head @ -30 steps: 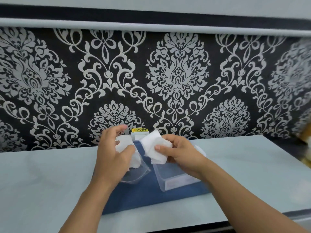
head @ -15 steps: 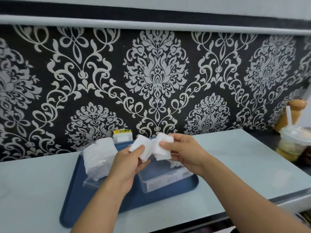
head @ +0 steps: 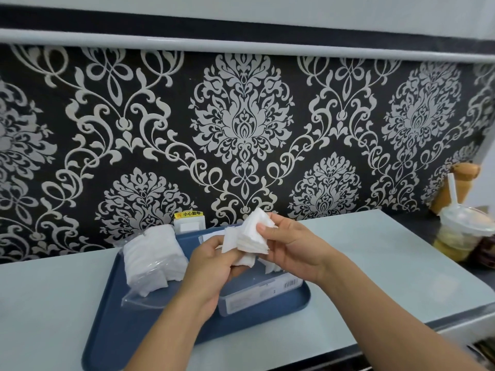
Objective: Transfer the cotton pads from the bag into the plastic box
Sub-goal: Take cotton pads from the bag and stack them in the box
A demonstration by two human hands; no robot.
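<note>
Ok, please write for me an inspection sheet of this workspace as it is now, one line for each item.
Surface: pale counter; blue tray lies on it.
Job's things: clear bag of cotton pads lies on the tray's left part; plastic box stands on its right part, a few pads inside; a stack of pads is held above the box.
Clutter: drink cup with straw at the far right.
Hands: left hand and right hand both grip the stack.
Cables: nothing seen.
Surroundings: black patterned wall; small white fitting with a yellow label behind the tray.
</note>
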